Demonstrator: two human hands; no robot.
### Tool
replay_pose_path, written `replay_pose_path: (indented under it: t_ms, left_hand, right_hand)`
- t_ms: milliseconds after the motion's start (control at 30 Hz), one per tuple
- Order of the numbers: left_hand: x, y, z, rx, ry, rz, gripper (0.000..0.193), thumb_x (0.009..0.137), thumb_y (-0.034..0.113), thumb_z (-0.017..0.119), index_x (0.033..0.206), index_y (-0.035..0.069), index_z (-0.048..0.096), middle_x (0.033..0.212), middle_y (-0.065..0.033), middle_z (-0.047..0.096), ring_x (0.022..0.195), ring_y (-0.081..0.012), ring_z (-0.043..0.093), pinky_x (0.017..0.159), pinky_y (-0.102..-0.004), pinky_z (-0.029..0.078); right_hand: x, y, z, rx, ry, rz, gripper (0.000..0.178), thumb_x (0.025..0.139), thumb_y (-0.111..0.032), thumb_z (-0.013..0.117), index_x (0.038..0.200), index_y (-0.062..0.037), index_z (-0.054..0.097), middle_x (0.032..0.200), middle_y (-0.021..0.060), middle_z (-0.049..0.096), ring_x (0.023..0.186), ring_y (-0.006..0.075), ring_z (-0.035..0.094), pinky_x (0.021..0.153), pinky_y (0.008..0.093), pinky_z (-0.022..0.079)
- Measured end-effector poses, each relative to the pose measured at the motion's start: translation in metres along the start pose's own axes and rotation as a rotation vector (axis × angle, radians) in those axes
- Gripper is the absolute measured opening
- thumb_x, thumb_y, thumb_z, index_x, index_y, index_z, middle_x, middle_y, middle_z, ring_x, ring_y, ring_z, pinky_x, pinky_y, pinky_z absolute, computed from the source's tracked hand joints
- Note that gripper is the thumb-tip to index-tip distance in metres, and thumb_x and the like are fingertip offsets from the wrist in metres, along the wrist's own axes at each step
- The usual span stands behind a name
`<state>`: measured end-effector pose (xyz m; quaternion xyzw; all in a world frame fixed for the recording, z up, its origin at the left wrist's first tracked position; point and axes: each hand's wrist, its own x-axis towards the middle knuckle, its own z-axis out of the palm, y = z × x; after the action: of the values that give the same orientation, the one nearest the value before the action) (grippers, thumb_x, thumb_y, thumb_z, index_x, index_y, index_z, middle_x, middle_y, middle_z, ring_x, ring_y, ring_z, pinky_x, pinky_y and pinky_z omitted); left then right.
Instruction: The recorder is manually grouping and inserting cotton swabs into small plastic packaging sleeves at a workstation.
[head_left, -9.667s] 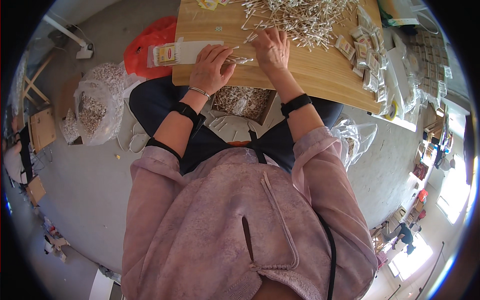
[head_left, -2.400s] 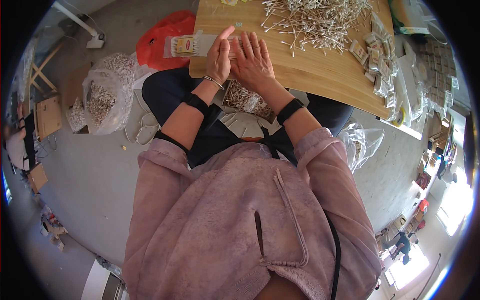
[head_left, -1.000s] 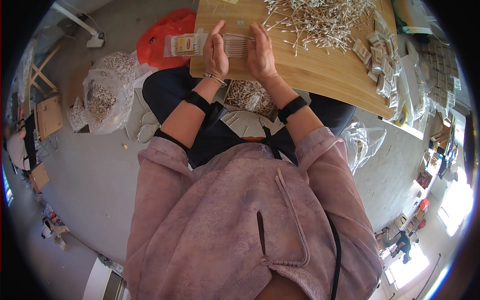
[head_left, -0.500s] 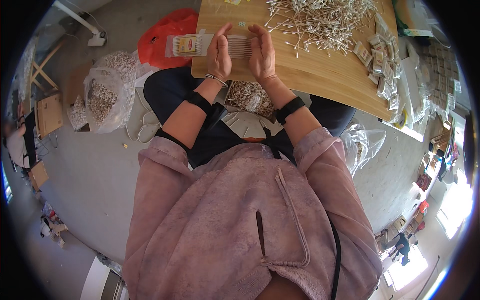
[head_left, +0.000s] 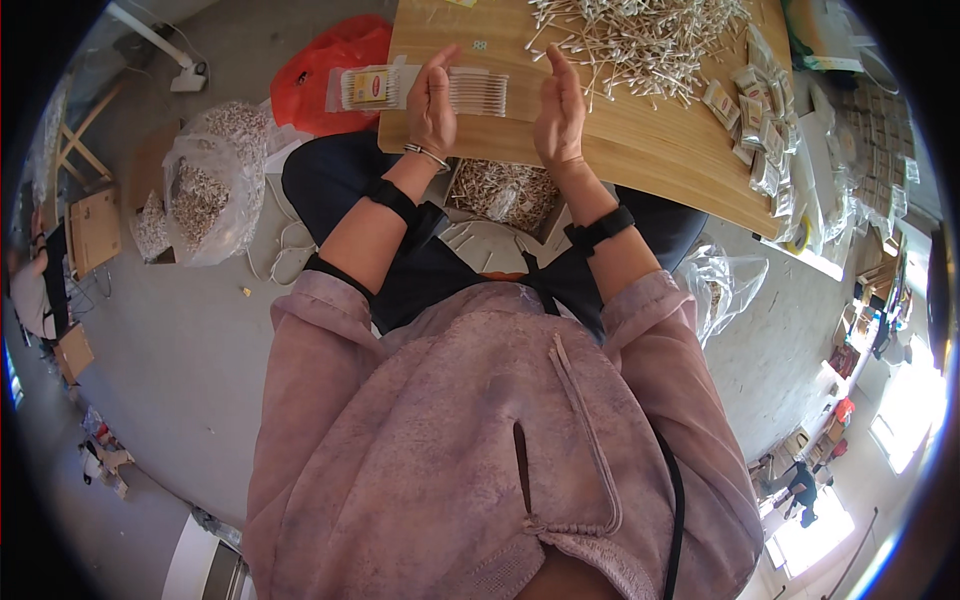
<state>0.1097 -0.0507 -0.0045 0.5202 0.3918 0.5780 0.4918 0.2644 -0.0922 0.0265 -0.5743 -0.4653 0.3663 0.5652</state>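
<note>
A flat row of cotton swabs point(head_left: 480, 93) lies lined up near the table's front edge, between my two hands. My left hand point(head_left: 434, 105), fingers stretched out and palm turned inward, stands at the row's left end. My right hand point(head_left: 561, 108) is held apart from the row, to its right, with fingers extended and nothing in it. Just left of my left hand lies a clear packet of cotton swabs point(head_left: 371, 88) with a yellow and red label. A large loose heap of cotton swabs point(head_left: 640, 40) spreads over the far right of the table.
Filled small packets point(head_left: 755, 125) pile up along the right side of the wooden table point(head_left: 660, 150). Below its front edge sits a box of loose swabs point(head_left: 505, 190). A red bag point(head_left: 325, 80) and clear bags of swabs point(head_left: 205, 195) stand at the left.
My right hand has moved right, away from the row of swabs, so the gap between my hands is wider. My left hand has stayed nearly in place.
</note>
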Motion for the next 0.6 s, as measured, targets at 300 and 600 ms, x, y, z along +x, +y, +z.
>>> replay_pose_path:
  t_ms: [300, 600]
  left_hand:
    - [0.005, -0.001, 0.006, 0.027, -0.035, -0.003, 0.051, 0.101, 0.039, 0.033, 0.124, -0.003, 0.051, 0.127, -0.0140, 0.055, 0.120, -0.0213, 0.048, 0.103, -0.0316, 0.035]
    - [-0.021, 0.030, -0.019, 0.596, -0.047, 0.240, 0.032, 0.097, 0.024, 0.045, 0.118, 0.001, 0.056, 0.107, -0.0128, 0.059, 0.102, -0.0265, 0.055, 0.088, -0.0346, 0.043]
  right_hand:
    - [-0.014, 0.008, 0.015, -1.087, -0.436, -0.419, 0.077, 0.093, -0.050, 0.037, 0.143, 0.0059, 0.019, 0.150, 0.0234, 0.015, 0.142, 0.0332, 0.011, 0.115, 0.0420, 0.011]
    - [-0.016, 0.011, 0.017, -1.167, -0.437, -0.423, 0.083, 0.091, -0.057, 0.037, 0.143, 0.0050, 0.018, 0.151, 0.0217, 0.015, 0.142, 0.0314, 0.009, 0.116, 0.0416, 0.009]
